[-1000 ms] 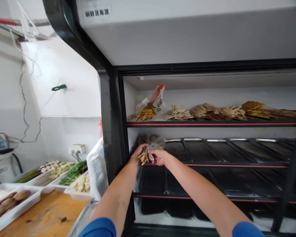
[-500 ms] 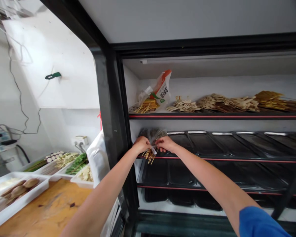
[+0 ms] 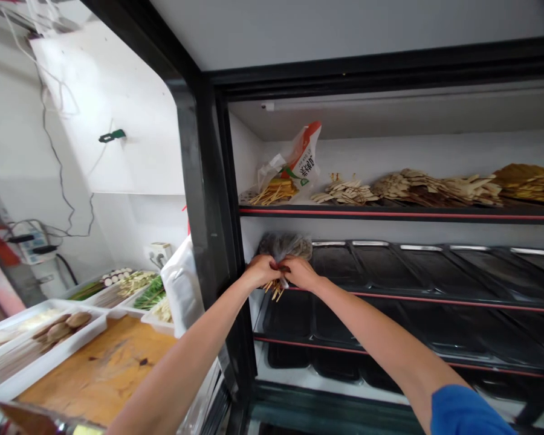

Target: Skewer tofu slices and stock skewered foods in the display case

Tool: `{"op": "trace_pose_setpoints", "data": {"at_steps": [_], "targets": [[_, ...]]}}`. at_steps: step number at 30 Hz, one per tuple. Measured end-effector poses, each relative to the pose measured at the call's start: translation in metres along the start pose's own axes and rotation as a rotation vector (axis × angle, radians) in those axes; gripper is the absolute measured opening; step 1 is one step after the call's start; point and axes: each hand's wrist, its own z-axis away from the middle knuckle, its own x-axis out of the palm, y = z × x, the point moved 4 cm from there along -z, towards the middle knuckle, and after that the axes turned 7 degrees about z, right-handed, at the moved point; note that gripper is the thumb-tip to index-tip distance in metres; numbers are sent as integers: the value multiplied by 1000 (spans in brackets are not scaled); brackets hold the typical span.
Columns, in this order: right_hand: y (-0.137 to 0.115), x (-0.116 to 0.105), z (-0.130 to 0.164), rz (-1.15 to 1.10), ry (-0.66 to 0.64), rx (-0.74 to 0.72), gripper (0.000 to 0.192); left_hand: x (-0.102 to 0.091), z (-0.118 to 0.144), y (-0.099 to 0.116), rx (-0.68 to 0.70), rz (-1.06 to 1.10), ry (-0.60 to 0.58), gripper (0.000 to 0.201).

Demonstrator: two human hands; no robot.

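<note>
At the centre of the frame the left hand [image 3: 262, 270] and right hand [image 3: 300, 272] meet, both closed on a clear bag of skewers [image 3: 284, 249], apparently at its neck. The bag rests at the left end of the middle shelf [image 3: 435, 297]; stick ends poke out below the hands. Above, the top shelf [image 3: 390, 212] carries more skewers, and white trays [image 3: 45, 356] sit on the desk at lower left.

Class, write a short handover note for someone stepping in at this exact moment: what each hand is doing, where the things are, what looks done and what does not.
Left hand: closed on the clear bag of skewers, at its neck.
Right hand: also gripping the bag's neck, beside the left.
The bag sits at the left end of the middle shelf of the display fridge; stick ends poke out below the hands.
Done: top shelf holds piles of skewers and an opened bag.
Left: the bag's skewers are still inside it; the black trays are bare.
</note>
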Motion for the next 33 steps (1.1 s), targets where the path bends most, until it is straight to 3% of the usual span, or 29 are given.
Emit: {"op": "trace_pose_setpoints", "data": {"at_steps": [10, 15, 19, 24, 29, 33], "targets": [[21, -2, -2, -52, 68, -42, 14, -12, 13, 8, 16, -63, -3, 9], [24, 1, 5, -71, 131, -53, 15, -14, 11, 23, 104, -62, 137, 14], [25, 5, 6, -85, 185, -62, 13, -4, 9, 36, 20, -181, 15, 17], [27, 10, 6, -87, 240, -16, 12, 3, 6, 40, -86, -310, 18, 18], [27, 12, 7, -133, 290, 9, 13, 4, 0, 34, -137, -296, 127, 19], [29, 9, 7, -200, 288, -11, 11, 6, -5, 23, -128, -88, 92, 15]]}}
